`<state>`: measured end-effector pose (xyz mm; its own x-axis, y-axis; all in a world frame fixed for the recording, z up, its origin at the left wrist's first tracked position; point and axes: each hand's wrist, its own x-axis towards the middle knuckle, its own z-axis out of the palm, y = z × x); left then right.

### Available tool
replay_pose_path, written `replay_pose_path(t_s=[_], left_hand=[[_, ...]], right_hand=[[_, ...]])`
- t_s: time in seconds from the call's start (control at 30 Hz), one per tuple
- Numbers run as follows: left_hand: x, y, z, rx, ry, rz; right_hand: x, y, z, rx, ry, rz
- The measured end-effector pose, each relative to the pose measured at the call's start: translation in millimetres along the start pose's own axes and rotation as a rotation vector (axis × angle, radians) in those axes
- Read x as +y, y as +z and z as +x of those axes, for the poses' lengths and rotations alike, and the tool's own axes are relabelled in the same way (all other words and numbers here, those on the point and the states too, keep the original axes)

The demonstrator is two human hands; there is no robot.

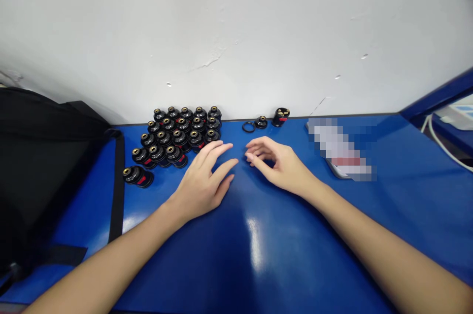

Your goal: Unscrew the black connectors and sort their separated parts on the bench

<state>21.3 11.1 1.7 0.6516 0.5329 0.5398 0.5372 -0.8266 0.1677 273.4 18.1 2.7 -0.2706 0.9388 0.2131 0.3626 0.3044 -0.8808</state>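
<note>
My left hand [204, 178] hovers over or rests on the blue table, palm down, fingers apart and holding nothing. Just beyond its fingertips stand several black cylindrical parts [180, 139] in rows, each with a brass-coloured hole on top and some with a red patch. My right hand [277, 161] faces it across a small gap, its fingers loosely curved with nothing visible in them. Past the right fingertips lie a black ring [249, 127] and a black cap [261, 122] with a brass centre. Close by stands an uncapped black cylinder [281, 117] with brass-coloured pieces at its top.
A black bag [48, 166] takes up the left side, its strap [118, 186] lying across the blue table [229, 264]. At the right is a phone-like object [340, 151], largely blurred out. A white wall [236, 33] closes off the back. A white cable [443, 146] hangs at far right.
</note>
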Motion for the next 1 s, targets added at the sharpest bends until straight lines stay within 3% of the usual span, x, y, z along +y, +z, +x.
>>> replay_pose_path(t_s=[0.17, 0.3, 0.47, 0.67, 1.0], left_hand=[[-3, 4.5, -3, -0.113, 0.006, -0.152], [-4, 5.7, -4, -0.149, -0.045, -0.147], [-4, 5.2, -4, -0.155, -0.059, -0.121], [-4, 4.9, -4, -0.136, -0.026, -0.165], [-6, 6.0, -5, -0.126, -0.039, -0.231]], right_hand=[[1, -4, 2, 0.025, -0.161, -0.26], [3, -9, 4, 0.129, -0.276, -0.502], [15, -20, 8, 0.26, -0.281, -0.775], [35, -32, 13, 0.369, -0.145, -0.815], [37, -33, 14, 0.32, -0.131, -0.78]])
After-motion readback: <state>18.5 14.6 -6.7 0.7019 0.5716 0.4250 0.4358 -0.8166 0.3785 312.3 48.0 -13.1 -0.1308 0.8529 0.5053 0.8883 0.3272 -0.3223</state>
